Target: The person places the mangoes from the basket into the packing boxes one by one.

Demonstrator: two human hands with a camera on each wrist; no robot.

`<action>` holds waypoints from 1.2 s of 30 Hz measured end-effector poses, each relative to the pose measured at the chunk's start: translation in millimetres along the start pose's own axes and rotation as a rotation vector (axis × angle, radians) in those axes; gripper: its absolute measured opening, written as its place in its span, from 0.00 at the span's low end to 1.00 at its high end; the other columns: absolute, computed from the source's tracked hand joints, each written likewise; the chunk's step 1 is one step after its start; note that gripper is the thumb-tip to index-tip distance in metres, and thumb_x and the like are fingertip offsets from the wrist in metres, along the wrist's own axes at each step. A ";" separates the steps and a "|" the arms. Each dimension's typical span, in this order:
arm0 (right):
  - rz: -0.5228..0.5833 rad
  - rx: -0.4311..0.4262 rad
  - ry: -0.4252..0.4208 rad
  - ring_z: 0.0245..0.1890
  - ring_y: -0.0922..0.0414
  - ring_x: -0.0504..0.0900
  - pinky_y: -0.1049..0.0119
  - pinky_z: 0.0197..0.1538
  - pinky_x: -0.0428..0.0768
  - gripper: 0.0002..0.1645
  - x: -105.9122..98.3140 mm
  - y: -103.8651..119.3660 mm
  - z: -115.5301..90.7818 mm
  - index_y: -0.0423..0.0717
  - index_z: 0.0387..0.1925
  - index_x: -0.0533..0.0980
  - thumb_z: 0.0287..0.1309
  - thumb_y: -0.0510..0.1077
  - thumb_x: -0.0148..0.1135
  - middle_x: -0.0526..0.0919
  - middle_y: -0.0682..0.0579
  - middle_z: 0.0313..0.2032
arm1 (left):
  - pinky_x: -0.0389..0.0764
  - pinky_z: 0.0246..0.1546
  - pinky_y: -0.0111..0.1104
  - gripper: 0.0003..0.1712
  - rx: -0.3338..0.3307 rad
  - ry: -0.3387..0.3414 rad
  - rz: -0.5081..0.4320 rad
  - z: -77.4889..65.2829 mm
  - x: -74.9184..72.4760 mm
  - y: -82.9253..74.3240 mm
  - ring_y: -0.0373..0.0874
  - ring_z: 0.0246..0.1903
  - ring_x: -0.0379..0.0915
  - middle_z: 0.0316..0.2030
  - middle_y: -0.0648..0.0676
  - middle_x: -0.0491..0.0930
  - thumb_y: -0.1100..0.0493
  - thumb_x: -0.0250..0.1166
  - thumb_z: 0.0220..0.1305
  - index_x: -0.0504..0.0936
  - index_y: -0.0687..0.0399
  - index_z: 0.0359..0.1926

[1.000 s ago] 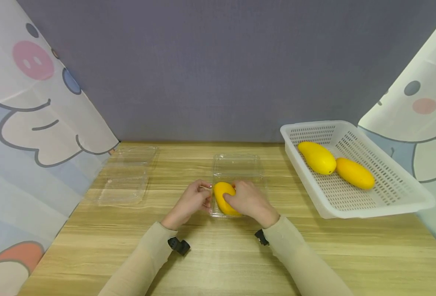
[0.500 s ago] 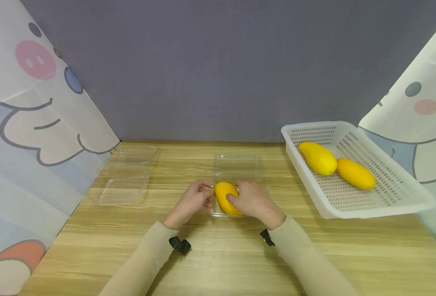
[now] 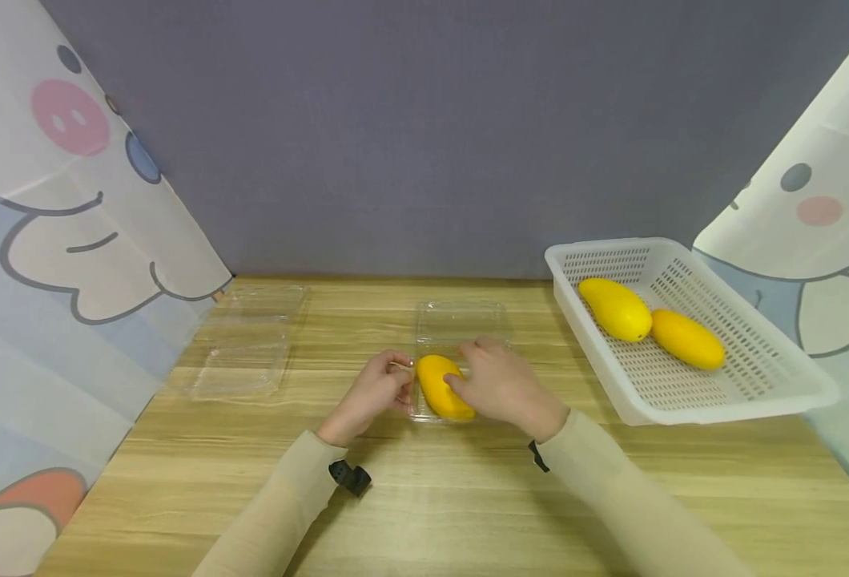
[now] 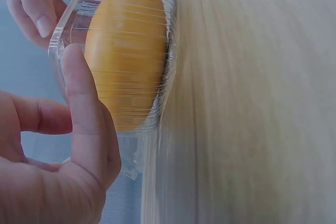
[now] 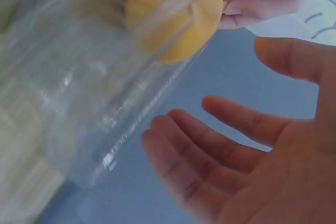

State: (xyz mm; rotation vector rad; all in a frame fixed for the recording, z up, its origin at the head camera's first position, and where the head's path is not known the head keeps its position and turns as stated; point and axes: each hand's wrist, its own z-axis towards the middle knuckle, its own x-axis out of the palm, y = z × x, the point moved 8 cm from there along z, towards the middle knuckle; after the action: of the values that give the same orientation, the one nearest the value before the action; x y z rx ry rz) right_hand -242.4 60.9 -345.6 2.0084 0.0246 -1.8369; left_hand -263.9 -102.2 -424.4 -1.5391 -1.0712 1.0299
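Observation:
A yellow mango [image 3: 444, 388] lies in the near half of an open clear plastic clamshell box [image 3: 424, 417] at the table's middle. My left hand [image 3: 377, 394] pinches the box's left rim; in the left wrist view one of its fingers [image 4: 80, 77] lies along the outside of the clear wall. Just right of the mango is my right hand [image 3: 507, 385], fingers spread and apart from each other. In the right wrist view its palm side [image 5: 226, 156] shows with nothing held, and a gap shows between these fingers and the mango [image 5: 173, 19].
A white perforated plastic basket [image 3: 749, 413] stands at the right, holding two mangoes [image 3: 615, 309]. Another open clear clamshell box [image 3: 240, 369] lies on the left of the wooden table [image 3: 424, 505]. A grey panel [image 3: 424, 144] rises behind the table.
My right hand has let go of the mango and shifted right, its fingers opening. The mango stays in the box. My left hand keeps its place at the box's left rim.

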 end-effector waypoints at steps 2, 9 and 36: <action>-0.020 -0.018 -0.011 0.59 0.39 0.77 0.42 0.61 0.77 0.37 -3.3 0.8 -1.6 0.37 0.65 0.74 0.67 0.61 0.60 0.77 0.36 0.60 | 0.87 0.28 0.38 0.16 -0.001 0.000 0.000 0.0 -0.2 0.2 0.46 0.25 0.73 0.32 0.62 0.75 0.68 0.53 0.71 0.71 0.69 0.57; -0.112 -0.076 -0.040 0.55 0.40 0.79 0.43 0.53 0.82 0.38 -16.9 3.6 -9.8 0.40 0.63 0.75 0.67 0.65 0.59 0.79 0.39 0.57 | 0.87 0.28 0.38 0.16 0.000 0.005 -0.011 0.6 -0.8 0.8 0.46 0.24 0.73 0.31 0.61 0.75 0.68 0.53 0.72 0.71 0.69 0.57; -0.191 -0.047 -0.025 0.71 0.33 0.62 0.32 0.67 0.65 0.54 -67.1 -11.1 -17.3 0.47 0.76 0.62 0.63 0.79 0.50 0.63 0.35 0.72 | 0.87 0.27 0.39 0.16 -0.004 0.005 -0.019 1.0 0.2 1.2 0.46 0.24 0.73 0.30 0.60 0.74 0.68 0.54 0.71 0.71 0.69 0.57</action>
State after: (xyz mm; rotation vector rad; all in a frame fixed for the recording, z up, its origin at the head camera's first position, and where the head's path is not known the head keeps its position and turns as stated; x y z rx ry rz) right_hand -237.7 94.0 -283.9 2.0099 0.2586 -1.9573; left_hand -264.6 -102.0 -425.8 -1.5317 -1.0829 1.0109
